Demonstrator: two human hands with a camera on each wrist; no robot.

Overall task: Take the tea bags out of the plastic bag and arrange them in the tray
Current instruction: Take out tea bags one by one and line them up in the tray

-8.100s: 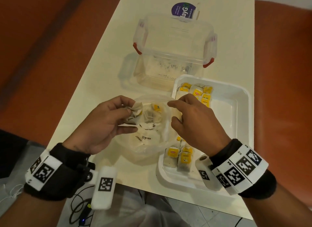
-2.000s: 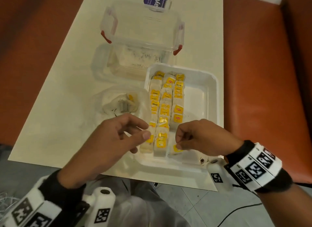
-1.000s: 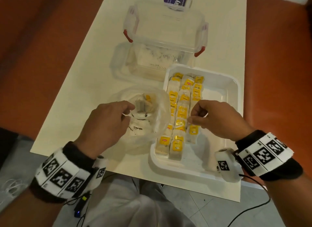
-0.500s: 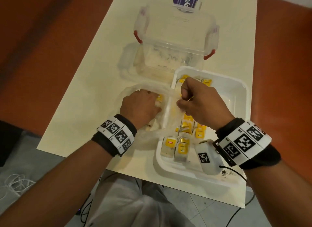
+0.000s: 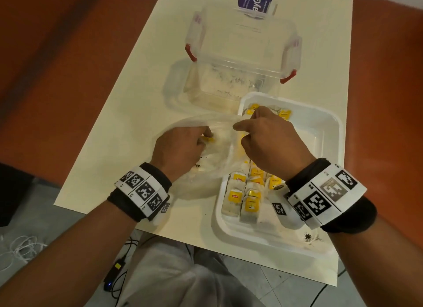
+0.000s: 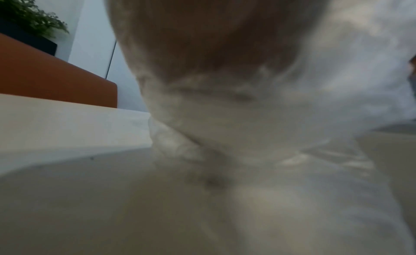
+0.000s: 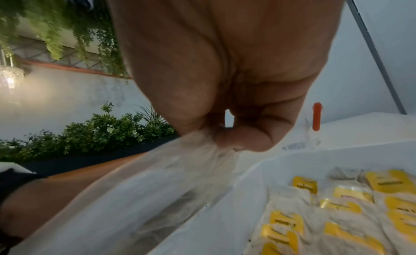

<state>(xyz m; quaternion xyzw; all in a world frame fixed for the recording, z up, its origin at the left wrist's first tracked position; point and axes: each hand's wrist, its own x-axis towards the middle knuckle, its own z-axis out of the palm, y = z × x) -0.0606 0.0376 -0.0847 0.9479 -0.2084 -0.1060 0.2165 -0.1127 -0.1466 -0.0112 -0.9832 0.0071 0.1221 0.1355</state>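
Counter [image 5: 128, 114] bears tray [image 5: 325, 128], right; three rows of tea bags [image 5: 249, 203] already laid, right part bare. Plastic bag [image 5: 212, 176], left, rim pinched by right hand [image 5: 270, 144]. Left hand [image 5: 180, 146] sunk inside; grip hidden, cannot tell. Few bags judged left.

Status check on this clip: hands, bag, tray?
Right hand pinches rim of clear plastic bag, holding it open. Left hand inside bag, grip hidden. White plastic tray holds rows of yellow-tagged tea bags. Nothing blocking.
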